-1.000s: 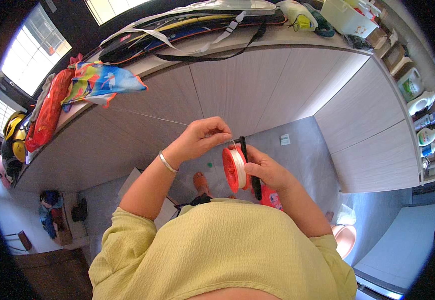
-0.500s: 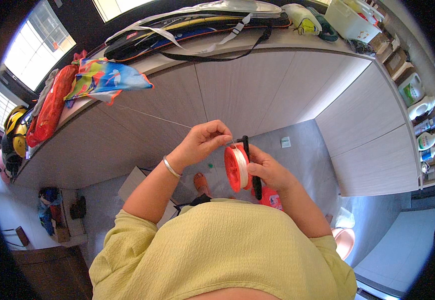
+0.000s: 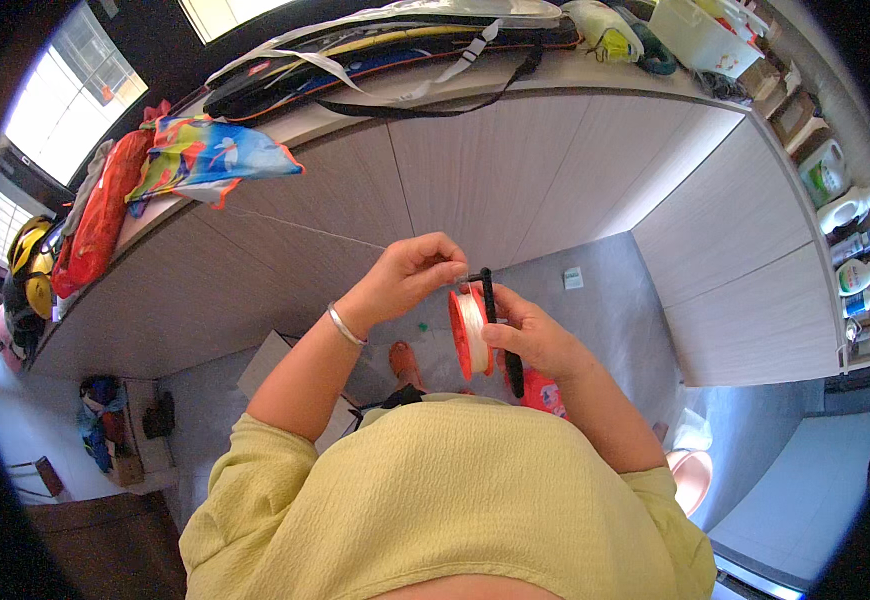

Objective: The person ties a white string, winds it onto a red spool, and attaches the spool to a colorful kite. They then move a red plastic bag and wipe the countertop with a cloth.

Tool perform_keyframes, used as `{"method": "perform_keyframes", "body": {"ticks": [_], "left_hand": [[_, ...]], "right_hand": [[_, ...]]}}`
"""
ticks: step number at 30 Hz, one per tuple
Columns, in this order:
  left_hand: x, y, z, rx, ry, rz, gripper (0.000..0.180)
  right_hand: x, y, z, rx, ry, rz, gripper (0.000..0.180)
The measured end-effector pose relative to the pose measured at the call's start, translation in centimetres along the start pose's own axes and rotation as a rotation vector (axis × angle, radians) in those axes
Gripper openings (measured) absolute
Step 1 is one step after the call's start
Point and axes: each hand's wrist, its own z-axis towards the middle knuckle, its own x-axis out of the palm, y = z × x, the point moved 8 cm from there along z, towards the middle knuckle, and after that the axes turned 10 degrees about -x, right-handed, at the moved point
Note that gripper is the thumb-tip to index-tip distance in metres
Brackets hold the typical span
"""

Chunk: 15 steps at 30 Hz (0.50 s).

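In front of my body hangs a red kite reel (image 3: 474, 333) wound with white string, with a black handle bar (image 3: 488, 292) at its side. My right hand (image 3: 529, 333) grips the reel from the right, its thumb by the handle bar. Close to the reel's top, my left hand (image 3: 412, 279) is closed in a pinch at the line guide. From behind that hand a thin white string (image 3: 325, 233) runs up and left toward a colourful kite cloth (image 3: 217, 158), which drapes over the cabinet's edge.
A long pale cabinet (image 3: 495, 160) curves ahead, topped by a black racket bag (image 3: 385, 62) and a red bundle (image 3: 105, 215). Bottles (image 3: 845, 210) fill a shelf on the right. A red bag (image 3: 543, 396) and a pink basin (image 3: 690, 480) are on the floor.
The reel has turned slightly, showing more of its white string and less of its red face. Both hands have shifted only a little, and their holds look the same.
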Motion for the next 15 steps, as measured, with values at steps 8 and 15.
{"method": "perform_keyframes", "body": {"ticks": [8, 15], "left_hand": [[-0.2, 0.1, 0.3, -0.009, -0.015, -0.021, 0.009], [-0.9, 0.5, 0.4, 0.005, -0.057, 0.025, 0.011]], "right_hand": [[-0.6, -0.2, -0.1, 0.079, -0.032, -0.092, 0.065], [-1.5, 0.3, 0.3, 0.008, -0.107, -0.229, 0.069]]}}
